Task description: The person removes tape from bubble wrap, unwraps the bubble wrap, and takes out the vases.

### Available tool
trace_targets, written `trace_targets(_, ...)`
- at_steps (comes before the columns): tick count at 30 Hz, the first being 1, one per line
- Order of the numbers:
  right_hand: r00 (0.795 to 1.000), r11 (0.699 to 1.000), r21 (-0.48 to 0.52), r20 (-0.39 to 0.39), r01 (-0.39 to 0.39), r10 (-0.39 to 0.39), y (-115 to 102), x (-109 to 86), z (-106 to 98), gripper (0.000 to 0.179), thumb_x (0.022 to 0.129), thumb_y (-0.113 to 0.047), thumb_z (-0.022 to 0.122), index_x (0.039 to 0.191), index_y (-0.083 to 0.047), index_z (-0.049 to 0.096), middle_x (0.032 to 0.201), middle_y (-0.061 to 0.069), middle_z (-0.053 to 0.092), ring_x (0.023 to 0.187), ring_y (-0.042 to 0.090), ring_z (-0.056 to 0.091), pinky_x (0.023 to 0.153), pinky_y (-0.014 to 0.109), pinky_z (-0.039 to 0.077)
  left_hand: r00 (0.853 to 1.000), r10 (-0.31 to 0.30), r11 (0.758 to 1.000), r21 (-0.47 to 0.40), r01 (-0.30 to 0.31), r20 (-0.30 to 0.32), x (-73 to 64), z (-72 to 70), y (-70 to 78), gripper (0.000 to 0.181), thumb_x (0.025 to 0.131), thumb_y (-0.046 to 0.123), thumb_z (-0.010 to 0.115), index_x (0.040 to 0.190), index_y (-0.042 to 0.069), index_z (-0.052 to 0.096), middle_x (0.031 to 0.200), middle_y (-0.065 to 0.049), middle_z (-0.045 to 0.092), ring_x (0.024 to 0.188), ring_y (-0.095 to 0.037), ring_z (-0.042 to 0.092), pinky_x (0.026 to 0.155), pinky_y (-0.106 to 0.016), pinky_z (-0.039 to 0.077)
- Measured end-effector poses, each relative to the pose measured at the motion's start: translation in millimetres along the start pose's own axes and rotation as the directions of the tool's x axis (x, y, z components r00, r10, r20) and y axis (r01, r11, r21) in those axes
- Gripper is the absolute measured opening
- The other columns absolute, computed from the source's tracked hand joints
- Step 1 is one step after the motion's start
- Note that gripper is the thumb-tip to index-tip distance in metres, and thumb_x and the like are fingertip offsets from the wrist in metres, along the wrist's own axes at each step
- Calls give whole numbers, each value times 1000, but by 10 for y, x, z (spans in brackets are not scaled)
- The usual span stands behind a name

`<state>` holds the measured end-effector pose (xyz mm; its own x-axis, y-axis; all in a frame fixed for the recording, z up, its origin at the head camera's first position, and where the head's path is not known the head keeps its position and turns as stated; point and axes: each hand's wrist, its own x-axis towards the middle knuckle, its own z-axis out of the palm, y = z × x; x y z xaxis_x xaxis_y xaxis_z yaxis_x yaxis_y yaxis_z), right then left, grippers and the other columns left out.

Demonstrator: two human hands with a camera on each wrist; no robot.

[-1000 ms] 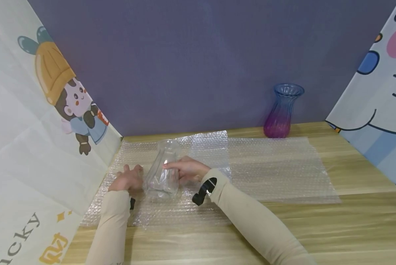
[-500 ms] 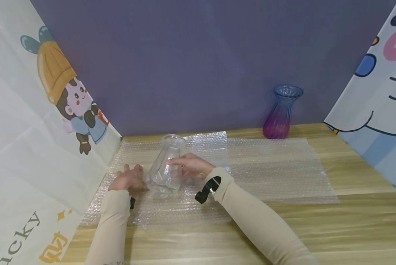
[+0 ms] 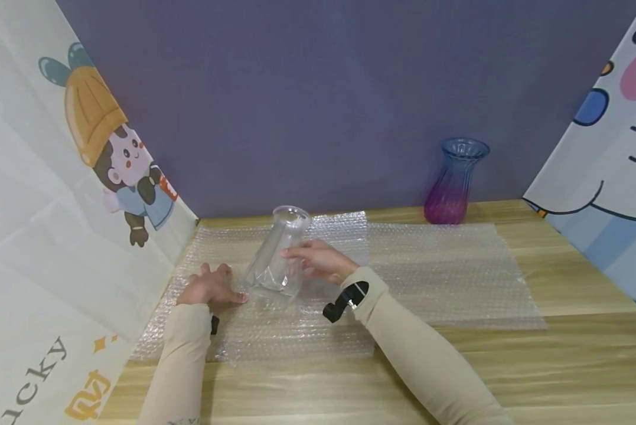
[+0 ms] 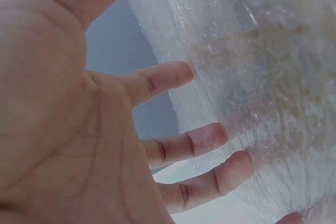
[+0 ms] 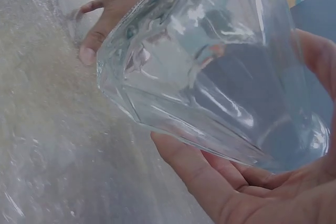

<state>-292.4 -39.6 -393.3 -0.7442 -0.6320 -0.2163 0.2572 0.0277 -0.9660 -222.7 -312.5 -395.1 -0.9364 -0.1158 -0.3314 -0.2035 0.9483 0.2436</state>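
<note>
A clear glass vase (image 3: 276,260), wide at the base with a flared rim, tilts over the bubble wrap (image 3: 264,336), its mouth leaning up and to the right. My right hand (image 3: 322,260) grips its side, thumb on the near face and fingers round the other side, as the right wrist view shows of the vase (image 5: 210,72). To the left of the vase, my left hand (image 3: 209,287) rests on the bubble wrap with spread fingers. In the left wrist view its fingertips (image 4: 233,169) touch the wrap's surface and the palm holds nothing.
A second vase (image 3: 450,186), blue above and magenta below, stands upright at the back right. More bubble wrap (image 3: 445,277) stretches rightward across the wooden table (image 3: 589,366). Printed cloth (image 3: 41,236) closes off the left side, and a dark panel (image 3: 318,106) stands behind.
My right hand has lifted the clear vase slightly up and to the right, away from my left hand. The left hand stays on the wrap, its thumb now stretched out to the right.
</note>
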Motion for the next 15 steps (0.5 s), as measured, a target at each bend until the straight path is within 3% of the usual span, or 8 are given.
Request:
trace_targets(11, 995, 995, 89, -91, 33, -25, -36, -57, -174, 46, 97, -16, 67, 136, 2, 52, 112, 5, 61, 100, 19, 62, 100, 44, 57, 1000, -5, 1000, -7, 5, 9, -5, 4, 17, 99, 79, 54, 81, 151, 2, 38, 148, -44, 24, 128, -76, 27, 92, -83, 40)
trace_targets(15, 993, 992, 109, -109, 56, -44, -51, -75, -222, 43, 96, -14, 67, 133, 2, 52, 110, 4, 59, 98, 18, 60, 95, 40, 59, 1000, 2, 1000, 6, -2, 13, -3, -2, 25, 98, 80, 54, 79, 152, 1, 38, 150, -45, 23, 129, -76, 27, 96, -84, 37)
